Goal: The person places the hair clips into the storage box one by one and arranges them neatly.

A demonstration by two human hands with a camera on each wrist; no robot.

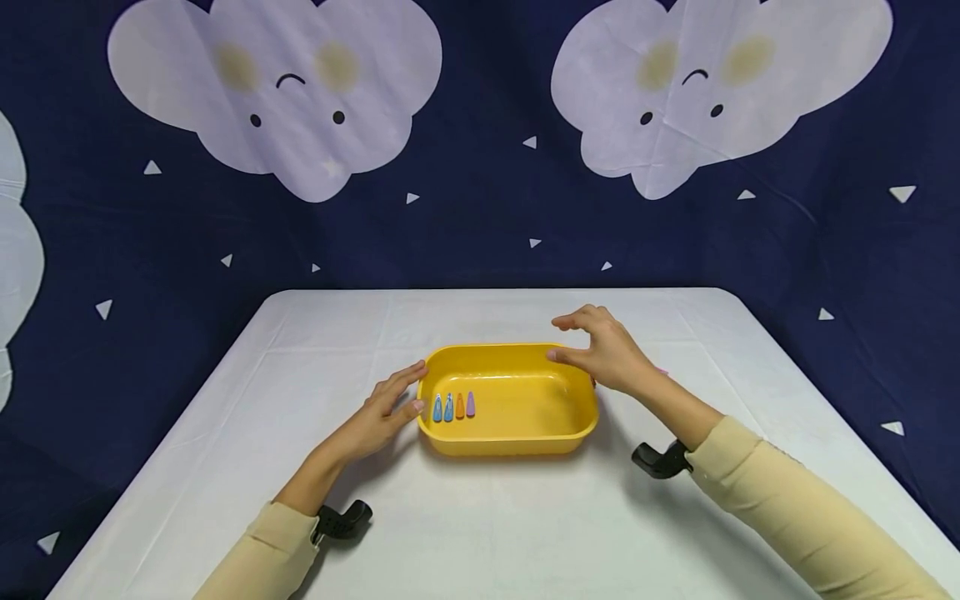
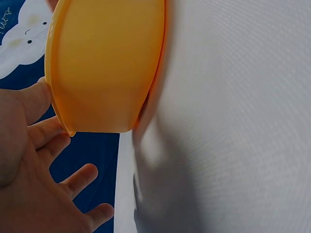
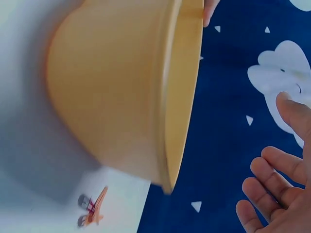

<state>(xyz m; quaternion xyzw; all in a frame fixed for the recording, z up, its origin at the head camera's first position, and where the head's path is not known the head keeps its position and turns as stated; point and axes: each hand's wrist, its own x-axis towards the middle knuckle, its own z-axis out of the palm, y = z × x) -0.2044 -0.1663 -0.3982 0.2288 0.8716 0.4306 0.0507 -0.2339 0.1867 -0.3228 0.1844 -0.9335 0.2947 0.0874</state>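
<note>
A yellow plastic basin stands on the table. Inside, near its left end, several snap hair clips lie side by side in a row: a blue clip, another blue clip, an orange clip and a purple clip. My left hand touches the basin's left rim with its thumb and fingers, the other fingers spread in the left wrist view. Above the right rim hovers my right hand, thumb and fingers apart, nothing between them; the right wrist view shows it clear of the basin.
A small orange-pink object with grey ends lies on the table beside the basin; its kind is unclear. A pink bit peeks out behind the right wrist. White cloth covers the table; a dark blue cloud-print curtain hangs behind.
</note>
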